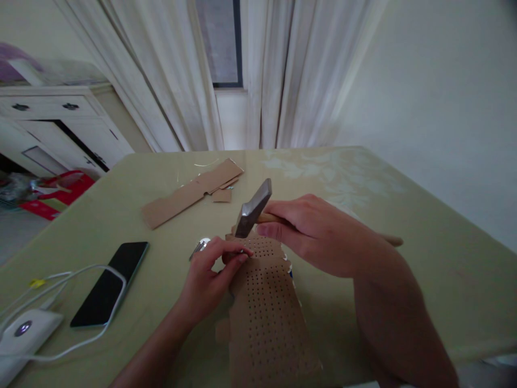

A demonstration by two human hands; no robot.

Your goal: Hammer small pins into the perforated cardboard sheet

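My right hand [311, 231] is closed around the wooden handle of a hammer [253, 209]. The metal head is raised a little above the far end of a brown cardboard strip [238, 323], which is punched with rows of small holes. My left hand [214, 269] rests at the strip's far left side, thumb and forefinger pinched together over the holes. Whatever sits between those fingertips is too small to make out. Close behind the left hand lies a small shiny metal object [201, 247], partly covered by the hand.
Further back on the table [323, 183] lie a long cardboard piece [189, 194] and a small cardboard scrap [222, 195]. To the left are a phone [109, 285], a white power bank [30, 337] and a looped white cable [89, 345]. Curtains [177, 70] hang behind the table.
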